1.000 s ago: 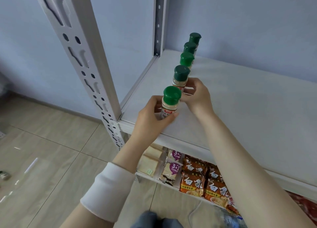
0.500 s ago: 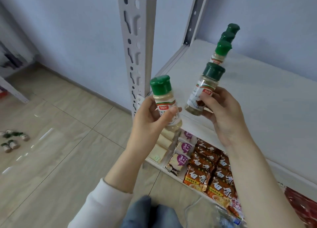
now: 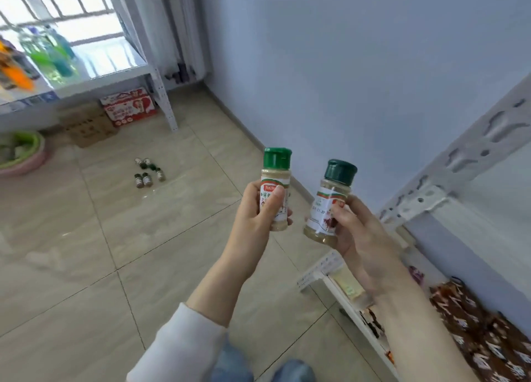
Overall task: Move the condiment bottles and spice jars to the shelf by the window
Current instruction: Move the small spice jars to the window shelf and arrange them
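- My left hand (image 3: pixel 255 217) is wrapped round a spice jar with a light green cap (image 3: pixel 275 177), thumb across the label. The jar stands nearly upright and holds pale powder.
- My right hand (image 3: pixel 359 235) grips a second spice jar with a dark green cap (image 3: pixel 330 191) by its lower half. Its cap leans a little to the right.
- The two jars are side by side, close but not touching.
- The shelf by the window (image 3: pixel 100 79) lies ahead and to my left, well apart from both hands. My left hand is on the nearer side, so I judge that jar should go down first, base leading and long axis kept vertical.
- A cluster of small green-capped jars (image 3: pixel 148 171) stands on the floor tiles between me and that shelf.
- Both labels carry a red band. The left one has Chinese characters I cannot make out, and the right one has a line of digits too blurred to read.
- The red carton (image 3: pixel 129 108) under the window shelf has print I cannot read.
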Action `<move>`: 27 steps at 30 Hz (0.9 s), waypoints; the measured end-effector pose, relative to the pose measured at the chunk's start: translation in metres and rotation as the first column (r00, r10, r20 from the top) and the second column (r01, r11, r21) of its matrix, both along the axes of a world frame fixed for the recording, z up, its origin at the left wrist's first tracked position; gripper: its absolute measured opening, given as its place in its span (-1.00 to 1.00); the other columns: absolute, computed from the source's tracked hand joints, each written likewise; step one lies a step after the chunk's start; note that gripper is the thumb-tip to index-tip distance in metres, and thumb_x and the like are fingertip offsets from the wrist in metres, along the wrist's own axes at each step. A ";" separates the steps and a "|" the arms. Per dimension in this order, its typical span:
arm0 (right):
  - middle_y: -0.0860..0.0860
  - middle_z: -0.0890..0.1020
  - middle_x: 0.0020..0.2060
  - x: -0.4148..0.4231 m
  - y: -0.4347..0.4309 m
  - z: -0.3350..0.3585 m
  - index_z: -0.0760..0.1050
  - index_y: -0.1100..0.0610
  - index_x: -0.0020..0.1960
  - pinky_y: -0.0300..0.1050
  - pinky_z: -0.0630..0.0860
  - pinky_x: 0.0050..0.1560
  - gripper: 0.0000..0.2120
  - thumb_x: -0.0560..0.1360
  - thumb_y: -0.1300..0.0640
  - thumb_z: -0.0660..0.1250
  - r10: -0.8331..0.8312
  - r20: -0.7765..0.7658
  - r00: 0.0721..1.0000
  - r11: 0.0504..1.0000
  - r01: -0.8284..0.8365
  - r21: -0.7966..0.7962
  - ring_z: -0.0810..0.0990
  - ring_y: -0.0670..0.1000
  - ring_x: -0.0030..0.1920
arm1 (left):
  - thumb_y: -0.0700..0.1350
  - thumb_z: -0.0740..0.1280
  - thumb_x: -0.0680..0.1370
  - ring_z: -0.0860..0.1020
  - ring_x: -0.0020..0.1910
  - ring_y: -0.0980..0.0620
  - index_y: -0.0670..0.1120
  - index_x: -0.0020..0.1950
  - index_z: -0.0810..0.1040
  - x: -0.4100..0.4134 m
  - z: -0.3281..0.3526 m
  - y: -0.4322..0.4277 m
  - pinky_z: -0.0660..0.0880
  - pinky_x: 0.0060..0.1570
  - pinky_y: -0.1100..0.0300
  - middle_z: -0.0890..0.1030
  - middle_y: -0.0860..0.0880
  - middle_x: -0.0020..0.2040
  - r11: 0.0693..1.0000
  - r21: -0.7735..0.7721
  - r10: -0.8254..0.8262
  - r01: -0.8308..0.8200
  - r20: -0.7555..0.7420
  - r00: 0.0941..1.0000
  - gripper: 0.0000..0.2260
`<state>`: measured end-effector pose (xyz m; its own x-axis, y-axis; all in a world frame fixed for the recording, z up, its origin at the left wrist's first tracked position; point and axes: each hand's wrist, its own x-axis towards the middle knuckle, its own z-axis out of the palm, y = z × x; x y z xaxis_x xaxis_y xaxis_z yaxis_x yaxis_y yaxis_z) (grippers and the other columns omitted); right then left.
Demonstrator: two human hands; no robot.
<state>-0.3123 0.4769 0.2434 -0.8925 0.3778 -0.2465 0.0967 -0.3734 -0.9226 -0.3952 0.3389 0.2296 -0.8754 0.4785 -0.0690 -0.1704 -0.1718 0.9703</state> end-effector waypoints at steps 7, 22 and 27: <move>0.12 0.68 -0.05 -0.147 -0.117 -0.018 0.51 0.10 0.11 -0.08 0.61 -0.09 -0.66 0.36 0.02 0.29 0.220 0.039 0.975 0.973 -0.216 -0.087 0.62 0.09 -0.05 | -0.03 0.14 0.59 0.53 -0.34 0.24 -0.13 0.07 0.39 -0.112 -0.018 -0.120 0.49 -0.33 0.33 0.60 0.04 -0.15 0.970 -0.077 0.233 -0.231 0.023 0.972 -0.81; 0.07 0.62 -0.08 -0.392 -0.158 -0.054 0.41 0.18 0.23 -0.12 0.58 -0.13 -0.67 0.61 0.02 0.04 0.302 0.110 0.947 0.940 -0.276 -0.201 0.62 -0.04 -0.23 | 0.00 0.01 0.64 0.56 -0.27 0.19 -0.02 0.04 0.43 -0.330 -0.049 -0.154 0.50 -0.19 0.27 0.61 0.01 -0.12 0.922 -0.112 0.385 -0.371 0.167 0.908 -0.77; 0.05 0.60 -0.09 -0.493 -0.134 -0.041 0.44 0.16 0.18 -0.13 0.57 -0.15 -0.70 0.62 0.04 0.04 0.294 0.113 0.949 0.952 -0.279 -0.129 0.62 -0.05 -0.23 | 0.01 0.03 0.63 0.56 -0.27 0.20 -0.04 0.06 0.43 -0.424 -0.033 -0.134 0.50 -0.22 0.30 0.62 0.02 -0.12 0.908 -0.120 0.416 -0.401 0.166 0.894 -0.78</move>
